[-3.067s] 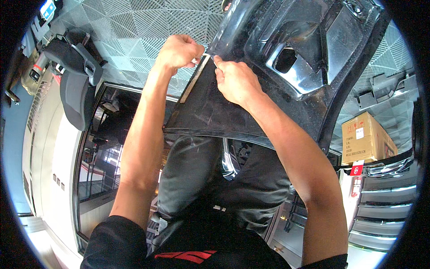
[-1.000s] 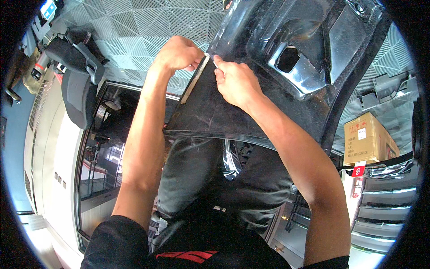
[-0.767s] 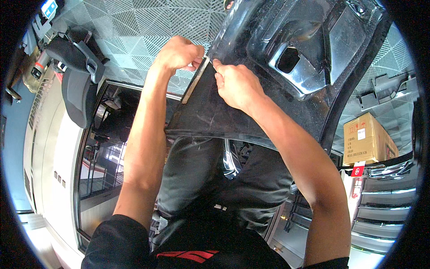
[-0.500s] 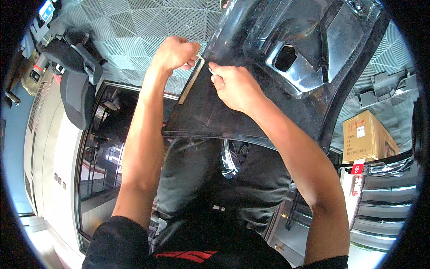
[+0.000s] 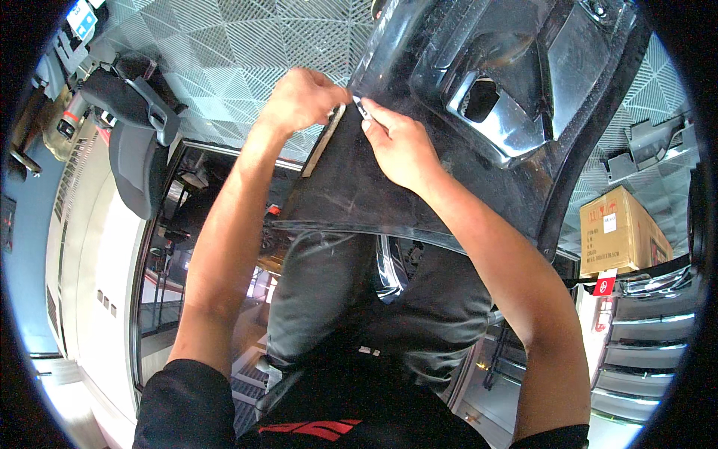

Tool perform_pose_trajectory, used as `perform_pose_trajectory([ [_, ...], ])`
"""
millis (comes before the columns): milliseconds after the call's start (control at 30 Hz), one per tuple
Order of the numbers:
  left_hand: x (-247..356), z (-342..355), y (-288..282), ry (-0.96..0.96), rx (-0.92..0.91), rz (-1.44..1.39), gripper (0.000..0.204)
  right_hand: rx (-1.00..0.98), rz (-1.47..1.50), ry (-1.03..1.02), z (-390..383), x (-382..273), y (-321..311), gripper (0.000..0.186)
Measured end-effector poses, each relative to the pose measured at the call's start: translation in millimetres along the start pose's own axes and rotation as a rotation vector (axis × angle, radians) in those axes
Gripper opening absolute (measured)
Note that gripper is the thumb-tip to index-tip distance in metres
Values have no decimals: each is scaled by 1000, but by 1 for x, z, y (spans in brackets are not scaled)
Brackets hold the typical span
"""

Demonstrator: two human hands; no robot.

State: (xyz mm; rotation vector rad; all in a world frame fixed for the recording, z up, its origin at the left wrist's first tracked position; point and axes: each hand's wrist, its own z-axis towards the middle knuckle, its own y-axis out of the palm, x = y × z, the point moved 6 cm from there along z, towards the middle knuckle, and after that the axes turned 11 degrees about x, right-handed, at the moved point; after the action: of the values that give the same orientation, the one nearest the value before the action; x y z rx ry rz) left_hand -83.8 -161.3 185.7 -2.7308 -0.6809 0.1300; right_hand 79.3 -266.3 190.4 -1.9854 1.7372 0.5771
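A large black moulded plastic panel [image 5: 351, 179] rests over my lap, its shiny shaped part with a hole at the upper right. Along its left edge runs a narrow pale strip [image 5: 324, 141]. My left hand [image 5: 305, 101] is closed at the strip's upper end, thumb and finger pinched there; the fingers partly hide what is between them. Just right of it, my right hand [image 5: 404, 146] pinches a small white-and-silver object [image 5: 362, 108] between thumb and index finger, its tip at the panel edge, beside the left fingertips. Its exact kind is hard to see.
A cardboard box [image 5: 615, 232] stands at the right, above a dark grille-like part with chrome bars [image 5: 647, 329]. Black plastic pieces [image 5: 651, 146] lie on the grey patterned floor mat [image 5: 232, 37]. At the left are a dark chair [image 5: 131, 142] and a pale cabinet [image 5: 97, 247].
My left hand has moved right, its fingertips now close to the right hand's. More of the small white-and-silver object shows in my right hand. The view has shifted slightly.
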Motion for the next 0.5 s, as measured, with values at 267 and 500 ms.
perform_pose_trajectory([
  [267,-14,0,0,-42,154,44,27,-103,-153,100,-7,-10,2,41],
  [500,-21,0,4,-136,151,-171,19,-145,-202,96,-7,-10,6,43],
])
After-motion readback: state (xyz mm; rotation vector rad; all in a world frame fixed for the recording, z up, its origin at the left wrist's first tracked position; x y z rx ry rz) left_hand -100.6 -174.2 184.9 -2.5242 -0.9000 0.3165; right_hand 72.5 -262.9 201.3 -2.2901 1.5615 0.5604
